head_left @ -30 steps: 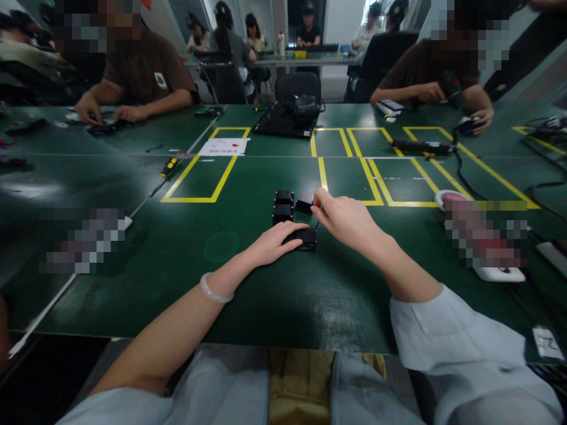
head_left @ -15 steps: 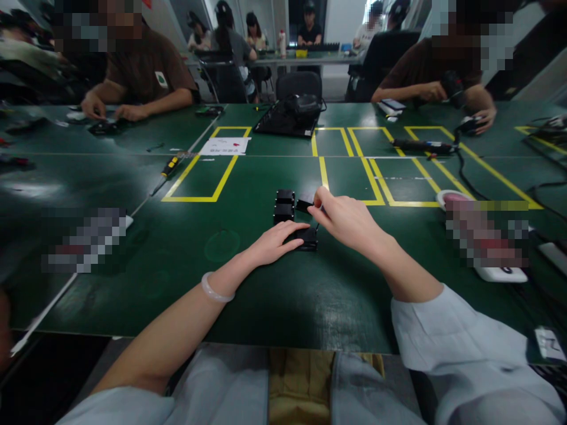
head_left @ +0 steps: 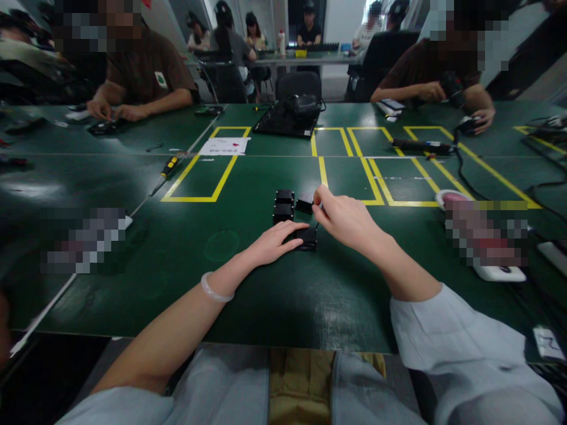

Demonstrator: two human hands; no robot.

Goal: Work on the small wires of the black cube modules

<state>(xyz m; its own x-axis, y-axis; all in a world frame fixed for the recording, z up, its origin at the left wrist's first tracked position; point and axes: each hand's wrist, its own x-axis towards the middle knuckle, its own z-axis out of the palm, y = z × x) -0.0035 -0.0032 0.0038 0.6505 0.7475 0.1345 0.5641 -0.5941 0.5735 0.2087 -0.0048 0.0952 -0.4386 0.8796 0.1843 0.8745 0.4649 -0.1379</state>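
Midway along the near edge of the green table (head_left: 274, 307), set in from it, the head view shows the left hand (head_left: 275, 241) with thumb and fingers clamped on the front black block (head_left: 306, 238). Slightly farther from that edge, the right hand (head_left: 344, 216) has its thumb and fingertips together in a pinch on a thin dark rod (head_left: 317, 226), mostly hidden, its lower end at that block. An angled black block (head_left: 304, 203) lies just beside the right fingertips; whether they touch it I cannot tell. To its left, two more black blocks (head_left: 283, 211) line up toward the far edge. A yellow-and-black screwdriver (head_left: 169, 167) lies toward the table's left side, and a white paper sheet (head_left: 224, 146) beyond it, nearer the far edge.
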